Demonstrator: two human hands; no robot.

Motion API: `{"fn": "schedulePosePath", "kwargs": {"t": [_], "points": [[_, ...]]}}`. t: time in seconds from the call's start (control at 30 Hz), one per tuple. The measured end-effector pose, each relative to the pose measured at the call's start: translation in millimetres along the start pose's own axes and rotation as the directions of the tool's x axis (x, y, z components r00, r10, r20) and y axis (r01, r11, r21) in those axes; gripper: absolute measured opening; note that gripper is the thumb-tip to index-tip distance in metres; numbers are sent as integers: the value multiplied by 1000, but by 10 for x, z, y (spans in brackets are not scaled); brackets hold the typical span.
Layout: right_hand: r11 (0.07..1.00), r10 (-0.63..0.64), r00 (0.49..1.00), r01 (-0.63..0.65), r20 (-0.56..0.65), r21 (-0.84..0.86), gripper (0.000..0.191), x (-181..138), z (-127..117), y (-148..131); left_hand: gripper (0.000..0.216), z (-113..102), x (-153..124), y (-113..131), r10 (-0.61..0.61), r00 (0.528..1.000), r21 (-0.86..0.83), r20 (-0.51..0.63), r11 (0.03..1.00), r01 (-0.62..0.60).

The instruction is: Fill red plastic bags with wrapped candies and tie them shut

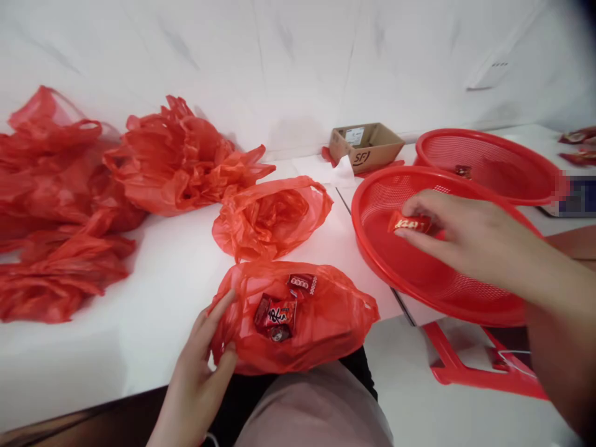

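Observation:
My right hand (447,233) pinches a small red-wrapped candy (410,223) over the front red mesh basket (372,248). At the table's front edge an opened red plastic bag (326,332) holds several small wrapped snacks (279,313) in red and dark wrappers. My left hand (207,354) grips that bag's left side, its thumb and forefinger at the rim. Just behind it sits a second red plastic bag (274,220), its mouth open.
Crumpled red plastic bags (172,161) pile up at the left. A small cardboard box (367,146) stands by the wall. Behind the front basket is another red basket (493,167) with a small item in it. A red stool (484,379) is below at right.

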State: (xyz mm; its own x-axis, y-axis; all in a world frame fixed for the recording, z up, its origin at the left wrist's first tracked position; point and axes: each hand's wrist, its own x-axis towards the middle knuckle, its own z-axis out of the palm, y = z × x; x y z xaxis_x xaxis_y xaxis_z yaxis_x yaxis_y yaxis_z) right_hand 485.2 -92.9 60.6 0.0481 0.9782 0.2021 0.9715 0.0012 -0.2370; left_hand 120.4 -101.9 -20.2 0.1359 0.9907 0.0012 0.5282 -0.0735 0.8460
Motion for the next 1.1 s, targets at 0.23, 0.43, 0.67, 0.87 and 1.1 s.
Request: {"fn": "schedulePosePath", "kwargs": {"t": [0.23, 0.43, 0.67, 0.87, 1.1], "points": [[865, -428, 893, 362, 137, 347, 18, -148, 744, -1267, 60, -9, -22, -17, 15, 999, -51, 36, 999, -13], [779, -583, 793, 485, 176, 397, 20, -323, 1447, -1407, 62, -88, -99, -200, -3, 999, -38, 42, 999, 4], [872, -469, 866, 422, 174, 247, 26, -271, 1728, -1389, 73, -64, 18, -408, 93, 994, -7, 65, 996, -93], [651, -280, 941, 40, 190, 758, 22, -123, 1555, -1368, 57, -64, 131, -495, 124, 992, -23, -31, 992, -125], [285, -340, 892, -204, 298, 937, 28, 94, 1571, -1406, 31, 12, 382, -364, 160, 987, -145, 8, 977, -157]]}}
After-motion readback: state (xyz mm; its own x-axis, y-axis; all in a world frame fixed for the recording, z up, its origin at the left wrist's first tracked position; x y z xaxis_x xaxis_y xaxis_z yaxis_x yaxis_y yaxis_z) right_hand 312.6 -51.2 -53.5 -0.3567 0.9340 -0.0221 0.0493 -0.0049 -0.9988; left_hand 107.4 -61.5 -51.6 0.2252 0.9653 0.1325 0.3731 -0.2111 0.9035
